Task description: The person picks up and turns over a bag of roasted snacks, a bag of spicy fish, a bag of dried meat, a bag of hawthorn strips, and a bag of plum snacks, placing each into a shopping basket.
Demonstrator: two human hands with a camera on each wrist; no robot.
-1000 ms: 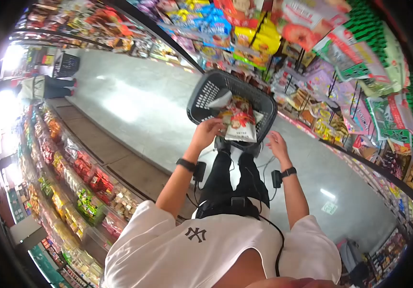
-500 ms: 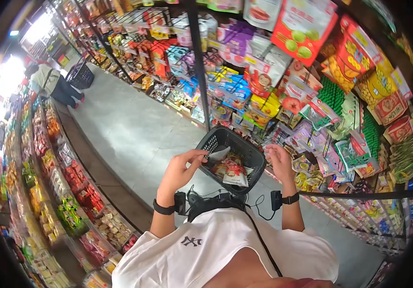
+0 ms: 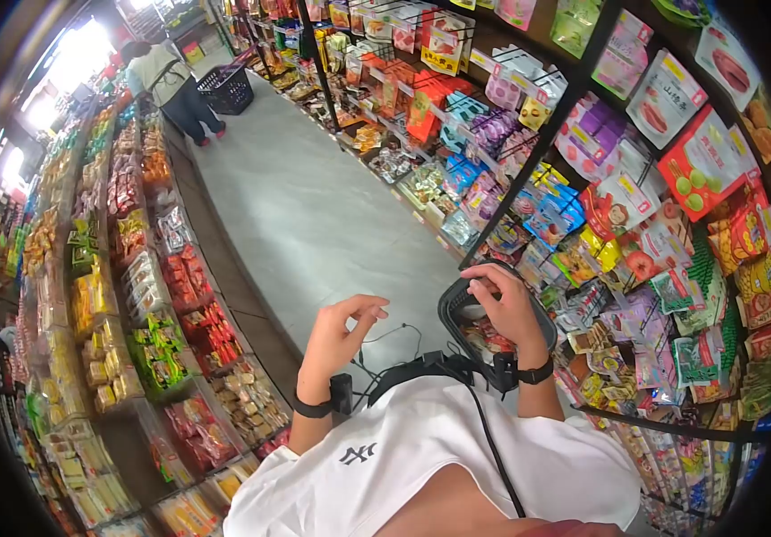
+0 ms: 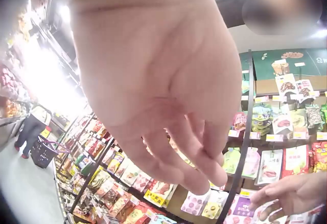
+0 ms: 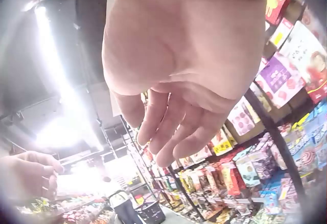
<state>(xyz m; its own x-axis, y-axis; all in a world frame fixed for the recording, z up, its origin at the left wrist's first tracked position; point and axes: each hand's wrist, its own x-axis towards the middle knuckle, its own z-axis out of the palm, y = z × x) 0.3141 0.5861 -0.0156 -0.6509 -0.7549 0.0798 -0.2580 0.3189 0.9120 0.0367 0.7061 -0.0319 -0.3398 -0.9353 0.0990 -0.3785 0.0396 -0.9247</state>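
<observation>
In the head view my left hand [image 3: 339,336] is raised over the aisle, its fingers loosely bent with nothing in them. My right hand [image 3: 504,304] hovers above a dark basket [image 3: 451,315] and covers part of it; whether it touches the rim cannot be told. Packaged goods [image 3: 490,336] show inside the basket. In the left wrist view the left hand [image 4: 163,91] hangs relaxed with no object, and part of the right hand [image 4: 294,196] appears at the lower right. The right wrist view has the right hand [image 5: 179,70] with loose, bent fingers holding nothing.
A rack of hanging snack bags [image 3: 708,166] runs along the right, with black posts [image 3: 542,143]. Bins of wrapped snacks [image 3: 139,268] line the left. Grey floor [image 3: 314,197] lies between. Farther down, a person [image 3: 166,85] stands beside another basket [image 3: 226,89].
The view has swung up and leftward along the aisle. My right hand has come over the basket; the left hand is now apart from it. The basket appears farther right.
</observation>
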